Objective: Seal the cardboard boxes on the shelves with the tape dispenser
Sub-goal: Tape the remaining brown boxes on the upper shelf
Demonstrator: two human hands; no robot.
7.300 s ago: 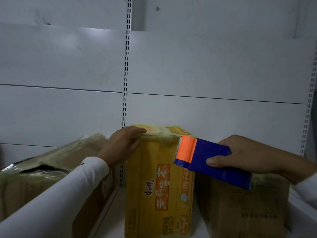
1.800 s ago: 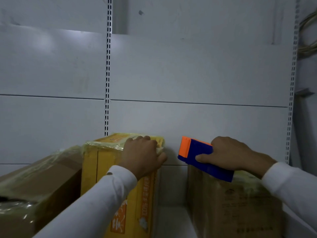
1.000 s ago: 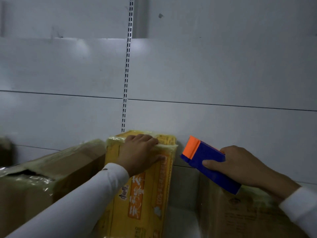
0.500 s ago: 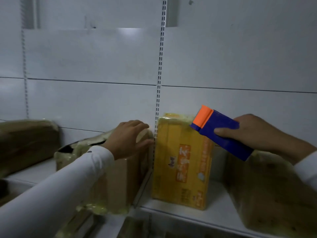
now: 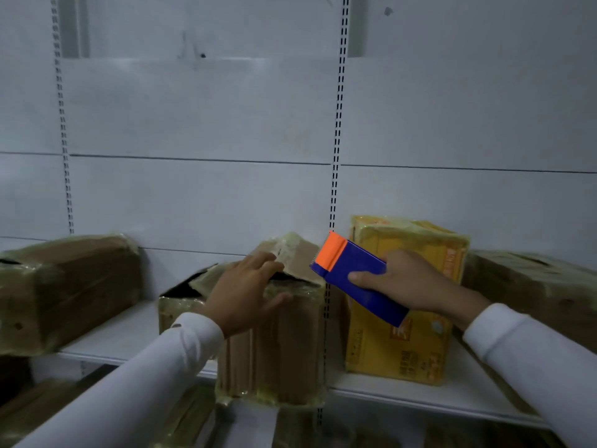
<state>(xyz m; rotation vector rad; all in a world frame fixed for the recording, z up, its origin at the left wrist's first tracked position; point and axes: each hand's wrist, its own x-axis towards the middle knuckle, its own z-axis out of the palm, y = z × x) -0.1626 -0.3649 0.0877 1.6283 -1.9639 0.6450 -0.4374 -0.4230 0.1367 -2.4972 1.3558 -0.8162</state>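
A brown cardboard box [image 5: 277, 347] stands at the middle of the white shelf [image 5: 403, 394], its top flaps raised and gaping. My left hand [image 5: 245, 294] lies flat on its near top edge, fingers spread, just below a lifted flap [image 5: 290, 255]. My right hand [image 5: 410, 282] grips a blue tape dispenser [image 5: 357, 279] with an orange tip, held in the air right of that flap. Behind the dispenser stands a yellow printed box [image 5: 407, 318] wrapped in tape.
A brown taped box [image 5: 64, 286] sits at the left of the shelf and another brown box [image 5: 533, 286] at the far right. Slotted uprights [image 5: 336, 150] run up the white back panel. More cartons show dimly on the level below.
My view has swung left and the yellow box now sits to the right. My left hand has settled onto the open brown box's top. The dispenser has come down beside its raised flap.
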